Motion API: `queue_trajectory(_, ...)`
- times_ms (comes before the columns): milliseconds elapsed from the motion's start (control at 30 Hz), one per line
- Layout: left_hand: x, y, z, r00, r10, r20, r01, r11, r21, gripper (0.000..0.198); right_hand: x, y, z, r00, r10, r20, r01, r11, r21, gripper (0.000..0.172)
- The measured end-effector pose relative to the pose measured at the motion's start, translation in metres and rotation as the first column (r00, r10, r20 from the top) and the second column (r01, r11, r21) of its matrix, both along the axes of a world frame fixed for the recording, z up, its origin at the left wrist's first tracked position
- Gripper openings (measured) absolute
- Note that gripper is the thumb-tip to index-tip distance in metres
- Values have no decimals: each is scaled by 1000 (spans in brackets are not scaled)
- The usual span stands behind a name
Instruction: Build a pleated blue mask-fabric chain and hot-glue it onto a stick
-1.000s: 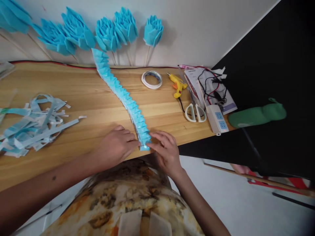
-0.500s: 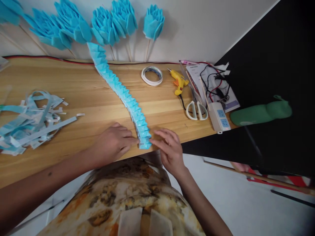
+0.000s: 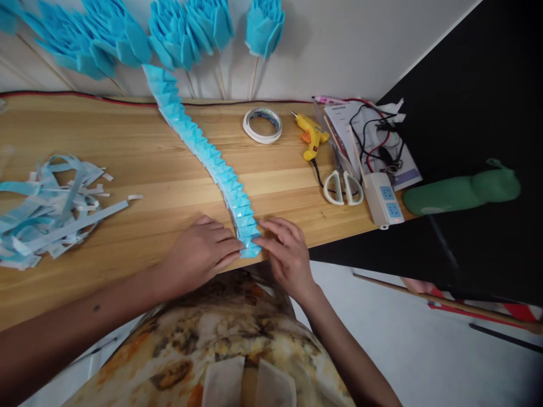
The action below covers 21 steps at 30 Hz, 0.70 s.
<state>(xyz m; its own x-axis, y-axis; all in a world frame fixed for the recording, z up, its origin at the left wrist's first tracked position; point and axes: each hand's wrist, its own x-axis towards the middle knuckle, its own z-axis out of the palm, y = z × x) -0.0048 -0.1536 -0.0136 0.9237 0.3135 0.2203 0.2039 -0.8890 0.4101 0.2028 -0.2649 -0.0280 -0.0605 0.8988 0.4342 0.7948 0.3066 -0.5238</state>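
A long light-blue strip of overlapping folded pieces [image 3: 216,169] curves across the wooden table [image 3: 165,220] from the back wall to the front edge. Its near end lies between my two hands. My left hand [image 3: 207,249] rests on the table with its fingers stretched towards the strip, the fingertips touching its left edge. From the other side, my right hand [image 3: 286,251] reaches in with fingers apart; the index fingertip touches the right edge near the end. My left thumb is mostly hidden. Neither hand grips the strip.
Several blue flowers on sticks [image 3: 265,28] stand along the wall. Cut strips [image 3: 63,212] lie heaped at left. Towards the right are a tape roll [image 3: 248,133], yellow glue gun [image 3: 311,135], scissors [image 3: 335,189], power strip [image 3: 377,195], cables, papers and a green bottle [image 3: 458,192].
My left fingers have moved slightly right, onto the strip's edge. My right hand has shifted a little left against it. The whole view has tilted slightly.
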Motion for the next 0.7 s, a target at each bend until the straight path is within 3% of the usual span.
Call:
queue_trajectory(167, 1, -2, 1, 1000, 12, -25, -12, 1000, 5, 22, 4, -5, 4, 991, -73, -113, 65, 995, -77, 37)
queue_trajectory(333, -1, 0, 3, 999, 21, 38, -16, 993, -121, 17, 7, -5, 9, 997, -53, -54, 48, 994, -98, 45)
queue_trajectory(500, -3, 0, 4, 977, 108, 183, -46, 947, -317, 14, 15, -4, 5, 998, -53, -31, 51, 997, -56, 47)
queue_trajectory(700, -7, 3, 1, 949, 201, 244, -110, 933, -342, 17, 25, 4, -4, 996, -83, 20, 81, 994, 79, 35)
